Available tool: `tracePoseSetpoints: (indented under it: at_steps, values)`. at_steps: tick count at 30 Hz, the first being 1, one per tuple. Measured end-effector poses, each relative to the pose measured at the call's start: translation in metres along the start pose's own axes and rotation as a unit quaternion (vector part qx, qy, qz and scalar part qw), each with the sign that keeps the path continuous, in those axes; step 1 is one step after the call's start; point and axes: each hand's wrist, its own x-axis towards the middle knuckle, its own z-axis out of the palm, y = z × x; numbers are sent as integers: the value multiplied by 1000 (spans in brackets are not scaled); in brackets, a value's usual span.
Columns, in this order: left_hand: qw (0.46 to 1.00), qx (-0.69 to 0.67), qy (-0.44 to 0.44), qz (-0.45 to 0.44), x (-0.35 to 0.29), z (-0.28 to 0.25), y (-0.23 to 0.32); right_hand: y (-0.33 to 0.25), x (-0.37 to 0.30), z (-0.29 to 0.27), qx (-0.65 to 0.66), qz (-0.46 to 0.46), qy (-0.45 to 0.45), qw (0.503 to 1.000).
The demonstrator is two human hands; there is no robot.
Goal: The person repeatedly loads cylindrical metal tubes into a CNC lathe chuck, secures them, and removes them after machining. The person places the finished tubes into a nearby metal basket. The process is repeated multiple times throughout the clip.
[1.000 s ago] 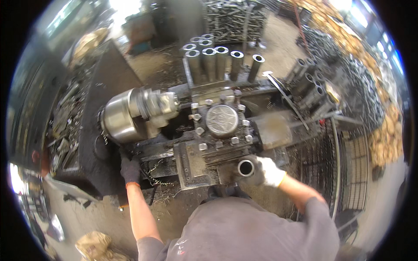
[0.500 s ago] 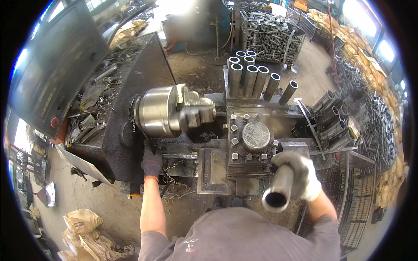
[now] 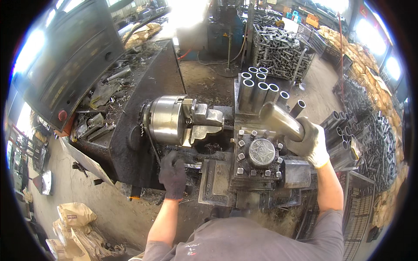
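Observation:
My right hand [image 3: 311,141], in a pale glove, grips one end of a short steel tube [image 3: 283,121]. The tube hangs tilted above the right rear of the lathe's square tool post [image 3: 260,153], its far end by the standing tubes. Left of the post is the lathe chuck [image 3: 167,119], its stepped jaws [image 3: 202,122] with no tube visible between them. Below the chuck my left hand [image 3: 173,176], dark-gloved, has its fingers curled at the lower end of a thin lever [image 3: 154,148]; the exact hold is partly hidden.
Several upright tubes [image 3: 246,93] stand on a ledge behind the tool post. More tubes [image 3: 342,150] lean at the right. A wire bin [image 3: 283,52] full of metal parts stands at the back. Scrap covers the headstock top [image 3: 109,93]. Paper sacks [image 3: 76,215] lie at lower left.
My right hand has lifted the tube from in front of the tool post to above its rear. The left hand has moved right and slightly down. The chuck jaws sit at another angle.

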Motion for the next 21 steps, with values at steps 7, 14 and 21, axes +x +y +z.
tracePoseSetpoints:
  at_steps: [7,14,21]
  values:
    - [831,-290,-262,-396,101,65,38,2,19,11,27,-58,-50,997]
    - [751,-172,-394,-501,159,105,28,22,21,11,60,-122,-51,989]
    - [767,-235,-366,-472,146,90,28,35,29,16,90,-109,-58,988]
